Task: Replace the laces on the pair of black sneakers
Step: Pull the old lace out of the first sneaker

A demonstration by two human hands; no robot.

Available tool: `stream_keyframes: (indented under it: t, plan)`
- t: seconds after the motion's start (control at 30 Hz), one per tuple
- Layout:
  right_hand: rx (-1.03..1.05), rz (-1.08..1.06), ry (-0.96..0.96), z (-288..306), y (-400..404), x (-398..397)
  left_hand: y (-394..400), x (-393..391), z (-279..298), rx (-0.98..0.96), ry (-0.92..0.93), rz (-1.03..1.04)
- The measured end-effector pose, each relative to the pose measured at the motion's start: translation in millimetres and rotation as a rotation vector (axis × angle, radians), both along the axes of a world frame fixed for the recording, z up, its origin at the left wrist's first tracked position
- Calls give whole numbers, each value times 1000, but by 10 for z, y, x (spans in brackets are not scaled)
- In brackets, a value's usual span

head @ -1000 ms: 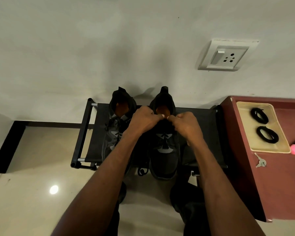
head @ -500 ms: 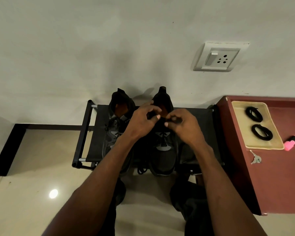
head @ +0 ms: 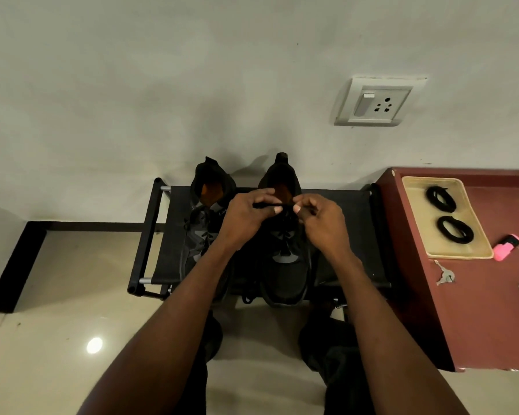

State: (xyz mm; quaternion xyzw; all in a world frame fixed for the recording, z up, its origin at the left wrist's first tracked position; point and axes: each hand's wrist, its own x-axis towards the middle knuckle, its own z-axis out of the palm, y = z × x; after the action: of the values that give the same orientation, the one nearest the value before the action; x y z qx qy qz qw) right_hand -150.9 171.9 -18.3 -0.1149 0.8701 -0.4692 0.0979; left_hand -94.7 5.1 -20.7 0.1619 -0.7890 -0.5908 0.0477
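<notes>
**Desk:** What did the head view show?

**Photographer:** Two black sneakers stood side by side on a low black shoe rack (head: 354,235) against the wall, toes toward the person. The left hand (head: 246,220) and right hand (head: 321,226) met over the collar of the right-hand sneaker (head: 285,265), each pinching the black lace (head: 283,206) between thumb and fingertips, so that a short run of it was stretched flat between them. The left-hand sneaker (head: 204,232) sat just beside it, untouched and laced.

**Desk:** And the replacements?

**Photographer:** Two coiled black laces (head: 448,215) lay in a beige tray (head: 474,253) on the red cabinet (head: 492,310) to the right, well apart from the hands. A pink object (head: 507,242) and a set of keys (head: 444,275) lay near the tray.

**Desk:** Which step was that?

**Photographer:** By my reading, loosening the old lace at the top eyelets, early in the job. Whether a knot remained was too dark to tell.

**Desk:** How would it be done well?

**Photographer:** Probably by keeping both pinches close to the eyelets, drawing one side out at a time, and steadying the shoe so it did not slide off the fabric shelf or knock its neighbour.
</notes>
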Motion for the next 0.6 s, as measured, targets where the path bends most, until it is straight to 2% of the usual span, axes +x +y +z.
stream_keyframes:
  t: [0.17, 0.3, 0.37, 0.47, 0.53, 0.6]
  plan:
    - [29, -65, -71, 10, -40, -5, 20, -12, 9, 304, -37, 177]
    - [9, 80, 50, 20, -68, 17, 54, -35, 19, 321, -33, 245]
    - [35, 63, 89, 16, -79, 8, 72, -49, 17, 321, -40, 253]
    - [-193, -139, -147, 12, -44, -72, 57, -70, 34, 467, -48, 330]
    - [-400, -299, -347, 25, -16, -111, -6, -94, 70, 616, -20, 440]
    - [-579, -416, -452, 60, 11, -136, -89, -115, 103, 737, 35, 563]
